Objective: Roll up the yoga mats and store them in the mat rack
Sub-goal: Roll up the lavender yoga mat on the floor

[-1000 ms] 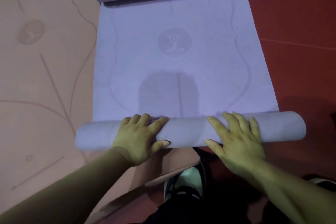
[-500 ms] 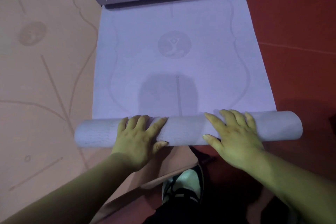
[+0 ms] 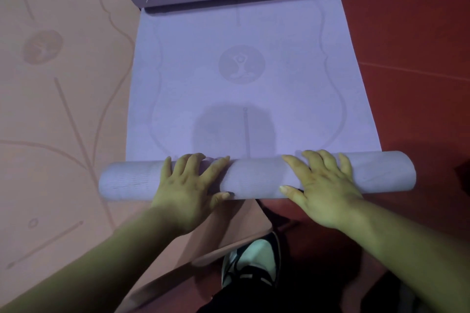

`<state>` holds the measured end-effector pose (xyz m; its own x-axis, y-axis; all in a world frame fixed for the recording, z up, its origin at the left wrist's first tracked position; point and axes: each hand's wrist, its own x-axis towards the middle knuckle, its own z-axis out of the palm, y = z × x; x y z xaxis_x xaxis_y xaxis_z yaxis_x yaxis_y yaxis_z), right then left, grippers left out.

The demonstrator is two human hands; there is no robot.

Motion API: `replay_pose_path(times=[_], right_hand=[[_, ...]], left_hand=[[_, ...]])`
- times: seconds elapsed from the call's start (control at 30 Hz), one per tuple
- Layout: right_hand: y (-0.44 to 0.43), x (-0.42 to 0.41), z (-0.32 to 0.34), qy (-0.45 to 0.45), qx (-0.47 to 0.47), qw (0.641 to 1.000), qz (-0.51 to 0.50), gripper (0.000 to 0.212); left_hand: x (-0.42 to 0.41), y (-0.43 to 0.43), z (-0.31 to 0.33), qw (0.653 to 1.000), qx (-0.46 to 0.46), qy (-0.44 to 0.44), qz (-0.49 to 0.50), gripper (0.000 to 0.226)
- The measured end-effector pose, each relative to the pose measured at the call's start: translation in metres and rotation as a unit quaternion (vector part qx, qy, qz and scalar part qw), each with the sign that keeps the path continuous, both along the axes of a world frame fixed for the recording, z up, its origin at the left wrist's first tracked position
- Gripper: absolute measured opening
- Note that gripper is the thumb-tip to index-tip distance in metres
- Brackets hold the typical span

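Progress looks early: left hand and right hand, fingers spread, press on the roll at 6 o'clock. Most of the mat lies flat toward 12. Pink mat at 9 is unrolled; no rack is in view.

Two yoga mats lay there: a purple mat and a pink mat. I counted two hands, the left hand and the right hand, and one sneaker.

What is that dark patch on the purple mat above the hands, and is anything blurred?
Head view: the patch is a soft shadow on the mat, likely the wearer's head blocking a light above; the middle is sharp, the lower corners dark and soft; no glare.
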<state>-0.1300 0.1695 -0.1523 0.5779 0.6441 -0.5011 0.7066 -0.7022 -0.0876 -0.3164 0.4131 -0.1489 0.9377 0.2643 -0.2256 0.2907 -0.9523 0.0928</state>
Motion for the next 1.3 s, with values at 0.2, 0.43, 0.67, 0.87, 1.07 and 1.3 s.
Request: replay_pose_path(times=[0.2, 0.43, 0.67, 0.87, 1.07, 1.3], right_hand=[[0.005, 0.006, 0.003, 0.013, -0.010, 1.000, 0.004, 0.089], [-0.001, -0.012, -0.003, -0.054, 0.028, 0.998, -0.014, 0.078], [0.004, 0.000, -0.006, -0.058, 0.018, 0.998, -0.004, 0.078], [0.008, 0.006, -0.003, -0.047, 0.023, 0.999, -0.011, 0.085], [0.009, 0.009, 0.000, -0.037, 0.022, 0.999, -0.006, 0.087], [0.003, 0.004, -0.003, -0.080, 0.065, 0.995, 0.016, 0.074]], left_hand=[[0.001, 0.002, -0.004, 1.000, 0.012, 0.000, 0.000, 0.069], [0.011, 0.016, -0.004, 0.999, -0.031, 0.026, 0.005, 0.068], [0.015, 0.019, -0.003, 0.999, -0.040, 0.023, 0.001, 0.068], [0.014, 0.014, 0.002, 1.000, -0.017, 0.000, 0.002, 0.075], [0.009, 0.010, -0.004, 1.000, 0.005, -0.006, 0.013, 0.073], [0.024, 0.029, 0.000, 0.998, -0.032, 0.050, 0.018, 0.075]])
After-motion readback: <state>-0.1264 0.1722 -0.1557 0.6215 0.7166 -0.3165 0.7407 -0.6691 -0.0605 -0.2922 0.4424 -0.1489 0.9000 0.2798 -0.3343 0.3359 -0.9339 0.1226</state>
